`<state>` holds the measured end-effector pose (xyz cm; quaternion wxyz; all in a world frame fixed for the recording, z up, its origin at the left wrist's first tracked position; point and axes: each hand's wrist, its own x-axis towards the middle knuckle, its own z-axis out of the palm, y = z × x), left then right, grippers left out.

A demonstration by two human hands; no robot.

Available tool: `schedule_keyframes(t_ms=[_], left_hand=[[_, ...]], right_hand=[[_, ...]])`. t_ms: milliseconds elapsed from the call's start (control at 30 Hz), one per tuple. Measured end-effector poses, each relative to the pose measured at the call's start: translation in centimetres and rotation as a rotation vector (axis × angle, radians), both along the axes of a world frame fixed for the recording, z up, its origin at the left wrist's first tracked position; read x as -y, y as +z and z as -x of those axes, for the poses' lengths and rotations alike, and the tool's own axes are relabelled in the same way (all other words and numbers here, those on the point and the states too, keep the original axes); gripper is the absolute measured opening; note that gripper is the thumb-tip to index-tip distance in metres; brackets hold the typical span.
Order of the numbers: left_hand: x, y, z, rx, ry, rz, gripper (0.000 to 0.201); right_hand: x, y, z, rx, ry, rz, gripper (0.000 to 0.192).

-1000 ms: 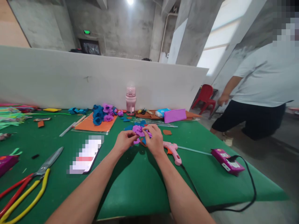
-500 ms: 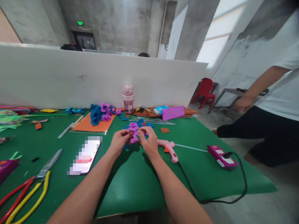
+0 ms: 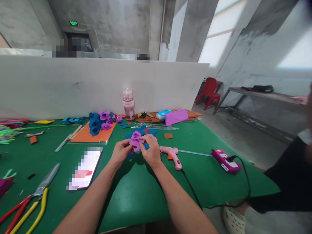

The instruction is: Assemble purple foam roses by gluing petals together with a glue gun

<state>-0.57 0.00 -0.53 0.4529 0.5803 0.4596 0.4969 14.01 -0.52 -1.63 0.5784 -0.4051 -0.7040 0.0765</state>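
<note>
Nearest, both forearms reach out over the green table [image 3: 136, 195]. Left hand [image 3: 120, 153] and right hand [image 3: 151, 152] meet above it, fingertips pinching a small purple foam flower [image 3: 135, 139] between them, lifted just off the surface. By its look the flower is very light, soft and easily crushed; hold it at the base with a gentle pinch, not by the curled petals. Just right of the right hand lies a pink glue gun [image 3: 172, 154]. Beyond the hands, blue foam pieces [image 3: 152, 131]; farther back, finished flowers [image 3: 98, 118] on an orange sheet [image 3: 84, 136].
</note>
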Motion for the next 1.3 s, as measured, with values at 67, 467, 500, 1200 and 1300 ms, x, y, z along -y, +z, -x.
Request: schedule_keyframes(t_ms=[67,467,500,1200,1300], left_hand=[[0.1,0.2,0.0,-0.027,-0.009,0.003,0.01],[-0.4,-1.3,0.3,-0.196,0.144,-0.151,0.016],[-0.4,-1.3,0.4,-0.222,0.18,-0.199,0.015],[-0.3,-1.2,0.7,-0.284,0.369,-0.284,0.013],[-0.4,-1.4,0.7,-0.283,0.371,-0.275,0.013]], right_hand=[[0.0,0.0,0.0,-0.001,-0.014,0.012,0.011],[0.0,-0.4,0.4,-0.421,0.1,0.346,0.011],[-0.2,-0.6,0.6,-0.532,0.185,0.464,0.011],[0.7,-0.4,2.1,-0.811,0.709,0.866,0.02],[0.7,-0.5,2.2,-0.846,0.737,0.883,0.019]])
